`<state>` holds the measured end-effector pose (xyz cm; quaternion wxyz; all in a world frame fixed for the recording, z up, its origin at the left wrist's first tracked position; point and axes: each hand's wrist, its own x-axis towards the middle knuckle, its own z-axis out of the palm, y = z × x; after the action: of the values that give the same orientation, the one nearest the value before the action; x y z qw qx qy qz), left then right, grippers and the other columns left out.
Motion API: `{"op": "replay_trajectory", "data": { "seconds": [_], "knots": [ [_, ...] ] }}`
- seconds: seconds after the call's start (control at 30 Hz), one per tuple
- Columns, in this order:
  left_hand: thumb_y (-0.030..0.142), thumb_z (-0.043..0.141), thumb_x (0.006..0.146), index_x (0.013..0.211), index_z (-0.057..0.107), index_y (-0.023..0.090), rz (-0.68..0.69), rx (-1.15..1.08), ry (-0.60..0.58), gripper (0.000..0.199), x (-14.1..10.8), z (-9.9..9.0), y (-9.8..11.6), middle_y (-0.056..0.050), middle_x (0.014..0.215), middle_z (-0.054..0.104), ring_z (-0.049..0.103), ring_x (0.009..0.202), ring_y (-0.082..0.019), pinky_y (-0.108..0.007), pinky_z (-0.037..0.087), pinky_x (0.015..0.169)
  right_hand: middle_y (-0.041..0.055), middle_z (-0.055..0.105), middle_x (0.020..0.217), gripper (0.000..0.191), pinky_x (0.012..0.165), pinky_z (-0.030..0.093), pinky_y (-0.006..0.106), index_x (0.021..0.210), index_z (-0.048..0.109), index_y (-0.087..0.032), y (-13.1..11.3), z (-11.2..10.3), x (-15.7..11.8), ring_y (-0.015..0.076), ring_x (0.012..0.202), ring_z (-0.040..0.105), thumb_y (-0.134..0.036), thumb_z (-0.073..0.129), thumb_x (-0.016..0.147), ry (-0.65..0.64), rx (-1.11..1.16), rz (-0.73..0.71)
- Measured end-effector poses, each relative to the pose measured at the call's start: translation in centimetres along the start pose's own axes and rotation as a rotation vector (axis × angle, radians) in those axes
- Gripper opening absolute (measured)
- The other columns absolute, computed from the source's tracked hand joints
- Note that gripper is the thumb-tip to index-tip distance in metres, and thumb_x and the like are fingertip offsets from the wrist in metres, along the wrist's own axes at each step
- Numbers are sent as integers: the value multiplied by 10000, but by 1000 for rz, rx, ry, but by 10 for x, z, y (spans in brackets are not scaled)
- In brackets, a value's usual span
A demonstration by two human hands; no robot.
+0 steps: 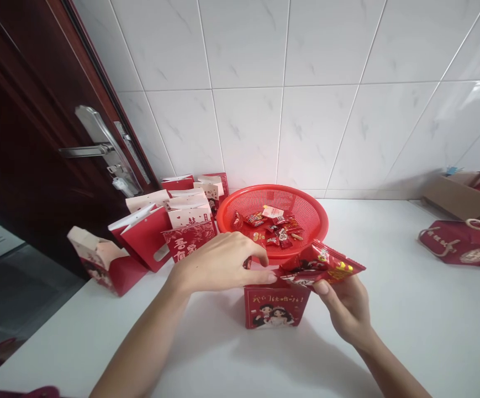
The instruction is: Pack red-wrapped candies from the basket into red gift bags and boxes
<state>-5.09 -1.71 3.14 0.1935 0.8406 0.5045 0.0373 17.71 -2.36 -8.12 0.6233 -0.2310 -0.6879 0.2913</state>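
Note:
A small red box [278,307] with a cartoon couple on its front stands upright on the white table. Over its top left edge is my left hand [219,262], its thumb and fingers apart around the box's opening. My right hand [345,309], at the upper right of the box, grips red shiny candy packets [325,264] between thumb and fingers. Just behind the box sits a red mesh basket [314,207] with several wrapped candies [281,235] in it. The inside of the box is hidden by my hands and the packets.
Several red and cream gift bags [146,232] stand at the left by a dark door [28,110]. At the right lie a red box with a rope handle [459,243] and a cardboard box [459,196]. A tiled wall [248,132] rises behind.

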Motion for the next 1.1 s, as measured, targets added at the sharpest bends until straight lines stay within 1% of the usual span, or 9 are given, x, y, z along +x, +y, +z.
{"op": "replay_trajectory", "data": {
  "seconds": [0.13,0.3,0.4,0.5,0.6,0.77,0.9,1.0,1.1],
  "knots": [
    [536,715,830,905,763,206,21,3,1,341,4,4,3,-3,799,687,591,681,-156,-273,326,587,74,770,1021,172,686,626,300,1091,710,-249,0,1,-2,203,829,733,-336,577,1025,-32,5,5],
    [378,749,777,831,708,198,37,37,44,192,4,6,9,22,764,668,552,638,-136,-278,302,560,74,764,975,174,684,614,300,1064,699,-238,0,0,-2,195,797,719,-334,557,1033,-39,-49,-16],
    [303,676,840,851,720,200,86,2,78,113,5,6,6,18,787,702,589,660,-137,-274,335,586,78,745,931,179,677,609,318,1016,701,-225,0,0,-1,209,796,711,-360,584,1015,-3,-86,-41],
    [303,577,948,947,746,214,122,-66,116,191,7,5,2,10,813,741,645,710,-145,-267,397,666,64,746,909,161,661,600,309,1011,698,-231,2,0,-1,204,779,706,-351,591,1013,22,-88,-49],
    [263,542,982,1064,718,214,139,-139,137,199,10,4,-4,28,748,723,631,634,-127,-259,436,695,46,760,886,143,643,600,295,1016,690,-236,4,1,-2,190,739,710,-335,587,1016,31,-80,-42],
    [65,537,890,789,750,179,267,-160,118,262,13,1,-11,-22,944,727,663,780,-128,-236,467,735,52,784,924,139,640,620,294,1087,681,-240,4,2,-3,201,758,742,-327,618,998,85,-63,9],
    [156,648,843,1030,807,235,185,-150,48,258,10,-1,-13,-24,999,757,683,843,-163,-244,480,746,46,781,915,139,640,613,278,1079,689,-239,3,1,1,192,757,735,-322,659,970,93,-89,53],
    [278,757,771,1209,761,263,155,-165,-29,438,6,-5,-14,-26,1071,772,681,843,-182,-245,479,713,37,763,850,141,602,592,270,1042,693,-225,-1,-3,7,177,691,702,-333,680,951,55,-121,76],
    [287,774,739,1359,673,289,160,-188,-92,628,1,-8,-16,-17,1103,772,679,836,-178,-242,470,708,23,737,793,138,568,557,264,1021,691,-216,-7,-7,15,161,635,659,-323,697,934,-54,-186,59]
  ]
}}
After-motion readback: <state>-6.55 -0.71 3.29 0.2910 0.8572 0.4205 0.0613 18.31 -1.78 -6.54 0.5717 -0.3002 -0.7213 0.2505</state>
